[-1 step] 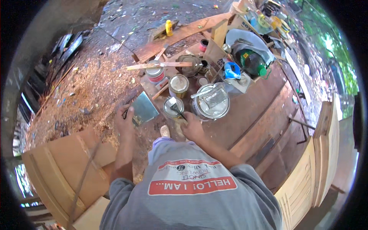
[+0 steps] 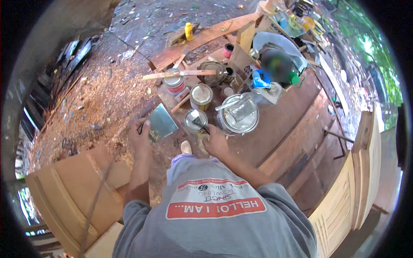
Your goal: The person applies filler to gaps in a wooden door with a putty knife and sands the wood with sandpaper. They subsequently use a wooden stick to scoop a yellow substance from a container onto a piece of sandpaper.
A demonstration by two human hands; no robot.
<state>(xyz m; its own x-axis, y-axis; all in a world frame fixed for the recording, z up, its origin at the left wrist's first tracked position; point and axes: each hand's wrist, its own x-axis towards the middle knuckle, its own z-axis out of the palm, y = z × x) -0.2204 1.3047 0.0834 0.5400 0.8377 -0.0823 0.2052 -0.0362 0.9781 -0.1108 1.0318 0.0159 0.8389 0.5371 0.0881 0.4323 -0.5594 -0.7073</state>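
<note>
My left hand [image 2: 140,134] grips a wide flat metal scraper [image 2: 161,122] by its dark lower corner, its square grey face tilted up, above the shavings. In my right hand [image 2: 216,141] is a putty knife [image 2: 199,121] with a dark handle and a white-coated tip. That tip is over the open mouth of a small can [image 2: 189,124] with whitish stuff inside. Just right of it stands a large can [image 2: 241,124], with a clear plastic piece [image 2: 244,109] and a whitish stick lying across its top. Behind the small can is another open can [image 2: 201,95].
A red-labelled can [image 2: 174,88] has a wooden stick [image 2: 178,74] across it. Farther right are a blue packet [image 2: 260,79] and a green bottle [image 2: 294,78]. Wooden panels stand at left [image 2: 75,189] and right [image 2: 331,210]. Wood shavings [image 2: 103,94] cover the ground.
</note>
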